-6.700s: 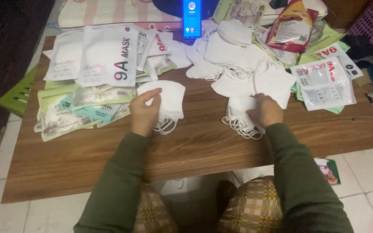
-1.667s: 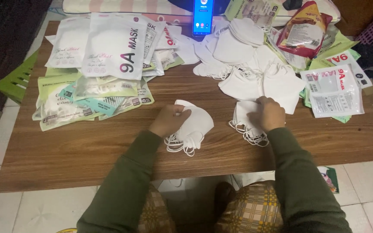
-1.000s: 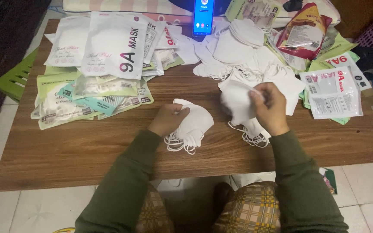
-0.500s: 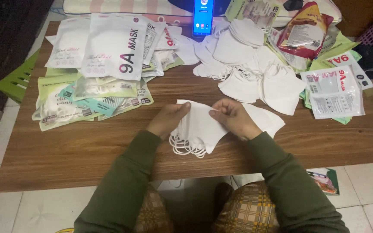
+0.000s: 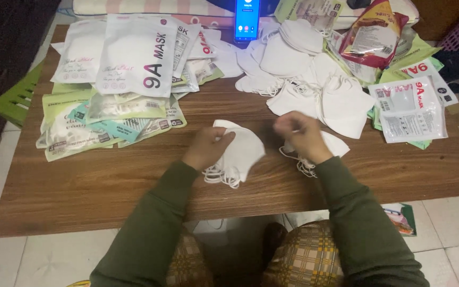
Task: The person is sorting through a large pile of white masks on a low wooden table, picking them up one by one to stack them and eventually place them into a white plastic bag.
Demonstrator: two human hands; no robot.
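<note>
Both hands work over a low wooden table (image 5: 107, 186). Left hand (image 5: 206, 147) grips a small stack of folded white face masks (image 5: 237, 154), thumb on top, their white ear loops hanging off the lower edge. Right hand (image 5: 299, 135), fingers curled and blurred, hovers over a second small pile of white masks (image 5: 333, 144) lying flat on the wood; whether it pinches anything cannot be told. Farther back lies a loose heap of masks (image 5: 304, 69), with printed mask pouches (image 5: 134, 58) at left and a phone (image 5: 247, 20) standing upright.
</note>
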